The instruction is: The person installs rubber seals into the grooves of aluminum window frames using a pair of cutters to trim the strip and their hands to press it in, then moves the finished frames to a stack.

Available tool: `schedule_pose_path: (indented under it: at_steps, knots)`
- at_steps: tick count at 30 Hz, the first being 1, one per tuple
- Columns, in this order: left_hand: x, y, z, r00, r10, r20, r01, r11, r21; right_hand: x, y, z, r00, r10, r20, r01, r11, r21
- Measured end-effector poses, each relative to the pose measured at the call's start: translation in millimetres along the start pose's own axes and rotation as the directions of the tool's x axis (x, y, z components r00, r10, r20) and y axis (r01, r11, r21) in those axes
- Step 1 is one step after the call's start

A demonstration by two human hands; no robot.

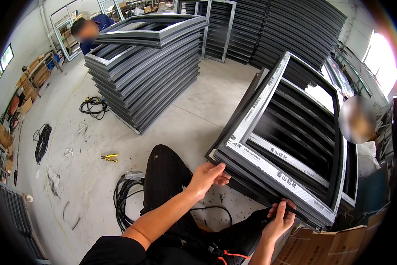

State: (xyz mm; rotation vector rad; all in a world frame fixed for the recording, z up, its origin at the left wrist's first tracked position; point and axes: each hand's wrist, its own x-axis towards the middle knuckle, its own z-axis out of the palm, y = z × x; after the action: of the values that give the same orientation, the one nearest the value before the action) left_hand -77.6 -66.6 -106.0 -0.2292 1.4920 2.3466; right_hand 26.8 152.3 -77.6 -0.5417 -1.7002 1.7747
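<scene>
A stack of dark metal window frames (pixel 291 187), the top ones partly wrapped in white printed film, leans in front of me on the right. At its near left corner is my left hand (pixel 207 179), fingers curled and thumb pressed to the forefinger. Whatever is pinched there is too small to make out. My right hand (pixel 279 218) is closed at the lower front edge of the stack, its fingertips against a thin black edge. Whether that edge is a loose strip or part of a frame I cannot tell.
A tall stack of dark frames (pixel 150 75) stands at the left, a person (pixel 85 31) behind it. Yellow-handled pliers (pixel 110 157) and black cable coils (pixel 42 140) lie on the floor. Cardboard (pixel 322 245) is at lower right; another person (pixel 357 119) shows beyond the stack.
</scene>
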Motion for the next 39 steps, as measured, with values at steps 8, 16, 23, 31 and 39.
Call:
schedule_pose_path:
  at_steps: [8, 16, 23, 31, 39]
  knots:
    - [4.0, -13.2, 8.8, 0.978, -0.099, 0.186, 0.100, 0.995, 0.005, -1.0, 1.2, -0.7, 1.000, -0.015, 0.006, 0.015, 1.000, -0.011]
    - [-3.2, -17.7, 25.4, 0.947, -0.191, 0.259, 0.185, 0.982, 0.049, -1.4, 4.6, -1.7, 0.999, -0.031, 0.016, 0.032, 0.999, -0.041]
    - [0.9, -28.8, 25.7, 0.959, -0.141, 0.247, 0.149, 0.989, -0.016, 1.4, 2.7, -4.4, 0.999, -0.031, 0.039, 0.032, 0.999, -0.026]
    - [2.3, -41.4, 40.4, 0.950, -0.071, 0.305, 0.061, 0.997, 0.044, 5.2, 5.9, -4.9, 0.999, -0.039, 0.023, 0.040, 0.999, -0.011]
    - [-3.7, -48.7, 65.8, 0.916, -0.162, 0.366, 0.119, 0.983, 0.137, -0.6, 7.8, -13.3, 1.000, 0.004, 0.006, -0.003, 0.999, -0.040]
